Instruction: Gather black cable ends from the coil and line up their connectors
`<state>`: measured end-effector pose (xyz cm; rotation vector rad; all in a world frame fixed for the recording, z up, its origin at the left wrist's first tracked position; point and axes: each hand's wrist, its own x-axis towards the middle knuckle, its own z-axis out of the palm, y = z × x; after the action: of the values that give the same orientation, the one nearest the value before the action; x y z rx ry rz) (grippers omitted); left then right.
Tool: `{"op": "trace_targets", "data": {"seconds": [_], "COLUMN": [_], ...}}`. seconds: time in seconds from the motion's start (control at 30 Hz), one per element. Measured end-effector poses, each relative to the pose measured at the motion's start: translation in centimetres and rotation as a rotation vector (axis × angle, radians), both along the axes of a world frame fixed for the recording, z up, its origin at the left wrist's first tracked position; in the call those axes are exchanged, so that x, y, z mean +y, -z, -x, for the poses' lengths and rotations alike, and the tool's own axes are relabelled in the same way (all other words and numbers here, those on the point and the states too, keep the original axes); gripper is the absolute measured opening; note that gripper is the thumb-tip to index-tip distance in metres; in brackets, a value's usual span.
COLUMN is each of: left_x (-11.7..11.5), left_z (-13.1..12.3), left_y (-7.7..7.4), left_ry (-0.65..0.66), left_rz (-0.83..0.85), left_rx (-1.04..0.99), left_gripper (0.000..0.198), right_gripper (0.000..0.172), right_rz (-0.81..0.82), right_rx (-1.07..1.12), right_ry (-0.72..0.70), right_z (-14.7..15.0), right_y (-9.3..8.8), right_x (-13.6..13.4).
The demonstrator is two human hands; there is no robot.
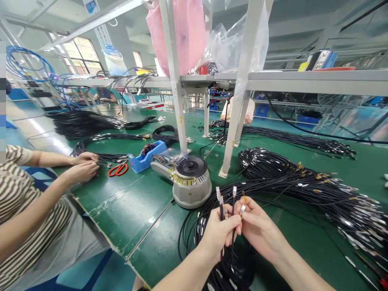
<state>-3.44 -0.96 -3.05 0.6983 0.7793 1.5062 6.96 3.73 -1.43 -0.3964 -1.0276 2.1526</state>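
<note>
My left hand [216, 230] is closed around a few black cables [222, 212] whose ends, with white tags and bits of copper colour, stick up above the fingers. Close against it, my right hand [260, 224] pinches a cable end with a small white tag [243, 209]. A yellowish piece [244, 197] shows by its fingertips; whether it is tape I cannot tell. Below both hands lies a coiled bundle of black cables [200, 226]. Just beyond stands a round grey tape dispenser [191, 188] with a black disc on top and yellow strips around its rim.
A blue tape holder [141, 159] and orange-handled scissors [118, 169] lie to the left, near a co-worker's hands [83, 166]. Large black cable bundles [303, 182] cover the right side. White shelf posts [232, 133] rise from the green table [127, 210].
</note>
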Motion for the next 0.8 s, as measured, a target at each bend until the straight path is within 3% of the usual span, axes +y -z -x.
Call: {"op": "trace_targets", "data": {"seconds": [0.17, 0.27, 0.33, 0.43, 0.8], "left_x": [0.2, 0.2, 0.1, 0.0, -0.3], "left_z": [0.1, 0.2, 0.2, 0.2, -0.3], "left_y": [-0.2, -0.3, -0.4, -0.5, -1.1], "left_ry": [-0.021, -0.068, -0.109, -0.158, -0.228], "left_rz": [0.011, 0.042, 0.071, 0.111, 0.111], "left_rx": [0.015, 0.062, 0.116, 0.215, 0.322], "left_gripper": [0.016, 0.011, 0.01, 0.011, 0.015], "right_gripper": [0.019, 0.004, 0.016, 0.026, 0.03], "right_rz": [-0.069, -0.309, -0.515, -0.728, -1.03], "right_rx": [-0.061, -0.276, -0.458, -0.627, -0.695], "right_ry": [0.023, 0.163, 0.244, 0.223, 0.265], "right_z": [-0.4, -1.3, -1.9, -2.1, -1.7], "right_y": [-0.1, -0.5, -0.8, -1.1, -1.0], "right_x": [0.4, 0.9, 1.0, 0.7, 0.4]}}
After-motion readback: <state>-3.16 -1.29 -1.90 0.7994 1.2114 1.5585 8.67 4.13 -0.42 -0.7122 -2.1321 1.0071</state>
